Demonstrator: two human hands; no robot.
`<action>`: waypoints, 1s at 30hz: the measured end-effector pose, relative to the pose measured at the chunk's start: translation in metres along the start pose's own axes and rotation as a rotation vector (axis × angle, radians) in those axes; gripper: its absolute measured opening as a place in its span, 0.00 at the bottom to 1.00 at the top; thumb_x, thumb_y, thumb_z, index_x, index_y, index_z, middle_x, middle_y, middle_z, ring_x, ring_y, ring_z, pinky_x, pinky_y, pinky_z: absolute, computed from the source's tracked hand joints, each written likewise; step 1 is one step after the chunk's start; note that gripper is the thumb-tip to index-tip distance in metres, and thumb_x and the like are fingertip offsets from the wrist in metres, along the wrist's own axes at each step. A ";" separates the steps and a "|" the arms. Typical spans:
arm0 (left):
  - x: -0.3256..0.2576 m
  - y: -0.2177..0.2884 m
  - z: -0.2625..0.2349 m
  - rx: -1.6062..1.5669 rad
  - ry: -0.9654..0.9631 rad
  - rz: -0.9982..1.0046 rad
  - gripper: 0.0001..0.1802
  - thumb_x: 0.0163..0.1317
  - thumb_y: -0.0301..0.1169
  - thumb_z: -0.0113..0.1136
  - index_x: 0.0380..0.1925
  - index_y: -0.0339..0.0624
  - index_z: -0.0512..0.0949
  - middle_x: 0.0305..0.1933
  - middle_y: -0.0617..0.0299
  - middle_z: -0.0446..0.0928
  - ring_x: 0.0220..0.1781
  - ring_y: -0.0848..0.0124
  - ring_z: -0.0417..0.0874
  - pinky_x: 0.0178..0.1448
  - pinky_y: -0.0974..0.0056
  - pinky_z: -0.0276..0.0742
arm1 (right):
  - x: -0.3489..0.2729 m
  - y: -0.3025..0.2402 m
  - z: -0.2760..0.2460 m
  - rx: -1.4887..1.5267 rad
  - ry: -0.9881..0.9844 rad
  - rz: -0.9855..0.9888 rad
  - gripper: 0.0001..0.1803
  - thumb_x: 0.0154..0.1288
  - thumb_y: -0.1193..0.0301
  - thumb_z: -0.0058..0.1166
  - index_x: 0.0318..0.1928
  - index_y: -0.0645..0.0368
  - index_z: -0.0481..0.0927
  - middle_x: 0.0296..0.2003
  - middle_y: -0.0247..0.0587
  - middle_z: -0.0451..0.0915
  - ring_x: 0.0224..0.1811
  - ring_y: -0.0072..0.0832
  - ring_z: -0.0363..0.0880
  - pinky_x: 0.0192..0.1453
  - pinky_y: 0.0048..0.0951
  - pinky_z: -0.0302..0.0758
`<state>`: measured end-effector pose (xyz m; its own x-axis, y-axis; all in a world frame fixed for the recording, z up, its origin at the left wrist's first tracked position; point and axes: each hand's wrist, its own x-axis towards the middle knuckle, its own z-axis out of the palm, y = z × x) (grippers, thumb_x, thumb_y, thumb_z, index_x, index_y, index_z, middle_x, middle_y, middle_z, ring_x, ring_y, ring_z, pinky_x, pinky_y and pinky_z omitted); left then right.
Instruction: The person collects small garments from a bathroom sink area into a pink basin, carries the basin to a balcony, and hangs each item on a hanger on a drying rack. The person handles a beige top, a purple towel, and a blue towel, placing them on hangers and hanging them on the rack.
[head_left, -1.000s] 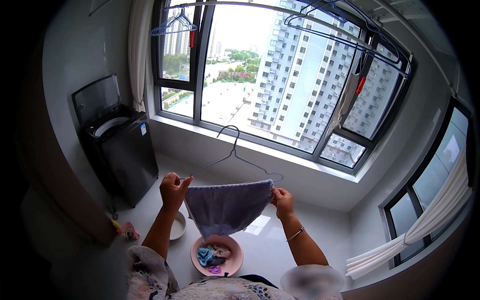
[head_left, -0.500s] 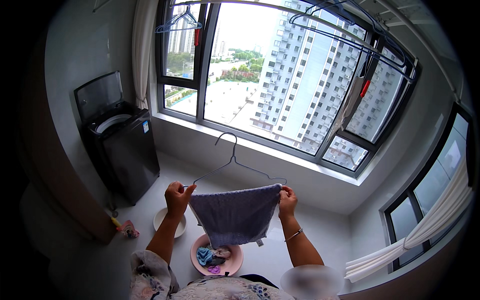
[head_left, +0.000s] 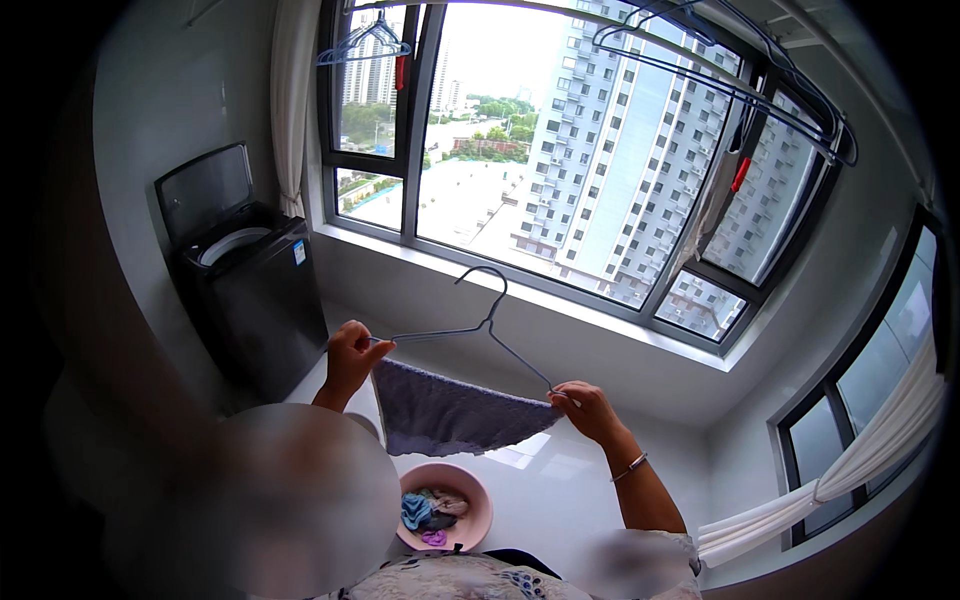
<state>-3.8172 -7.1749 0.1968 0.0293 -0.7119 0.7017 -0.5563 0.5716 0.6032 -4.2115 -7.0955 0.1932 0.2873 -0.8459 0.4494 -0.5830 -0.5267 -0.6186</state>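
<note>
A grey-blue clothes hanger [head_left: 488,322] is held up in front of me, its hook upward and its right side tilted down. A purple-grey towel [head_left: 450,415] hangs folded over its lower bar. My left hand [head_left: 350,355] is closed on the hanger's left end, thumb and fingers pinched. At the lower right end, my right hand [head_left: 585,408] pinches the hanger beside the towel's corner. Beneath the towel, a pink basin [head_left: 480,520] on the floor contains blue, dark, pale and purple pieces of cloth [head_left: 430,510]. A blurred patch covers my left forearm.
A dark top-loading washing machine [head_left: 255,300] stands at the left wall with its lid raised. More hangers [head_left: 375,45] hang at the upper left, and several large ones [head_left: 740,85] at the upper right. A wide window [head_left: 480,200] lies ahead; a tied white curtain [head_left: 800,495] is at right.
The hanger has tipped, its left end rising and its right end dropping. Both hands moved with it, left up and right down and outward. The towel now hangs slanted and looks shorter.
</note>
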 end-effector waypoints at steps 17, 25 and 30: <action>-0.025 -0.052 0.060 -0.758 -0.090 -0.469 0.07 0.61 0.33 0.55 0.35 0.43 0.77 0.29 0.71 0.76 0.31 0.81 0.74 0.36 0.74 0.68 | -0.006 -0.025 -0.011 0.520 0.130 0.123 0.16 0.67 0.65 0.47 0.28 0.63 0.78 0.27 0.39 0.80 0.28 0.20 0.77 0.35 0.21 0.75; 0.002 -0.015 0.061 -0.454 -0.084 -0.225 0.11 0.63 0.34 0.53 0.29 0.37 0.78 0.23 0.67 0.76 0.27 0.79 0.73 0.34 0.73 0.69 | -0.021 -0.027 -0.039 0.550 0.163 0.165 0.15 0.67 0.65 0.47 0.29 0.63 0.78 0.29 0.41 0.81 0.32 0.23 0.79 0.39 0.24 0.77; 0.012 -0.003 0.074 -0.752 0.008 -0.348 0.12 0.63 0.35 0.54 0.25 0.37 0.77 0.22 0.67 0.74 0.26 0.79 0.72 0.32 0.73 0.68 | -0.032 -0.038 -0.046 0.501 0.174 0.094 0.14 0.67 0.66 0.47 0.29 0.63 0.78 0.30 0.41 0.81 0.35 0.23 0.78 0.42 0.24 0.75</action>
<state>-3.8768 -7.2153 0.1755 0.1044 -0.8971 0.4292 0.1900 0.4416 0.8769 -4.2338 -7.0449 0.2322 0.0961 -0.8873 0.4510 -0.1542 -0.4609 -0.8740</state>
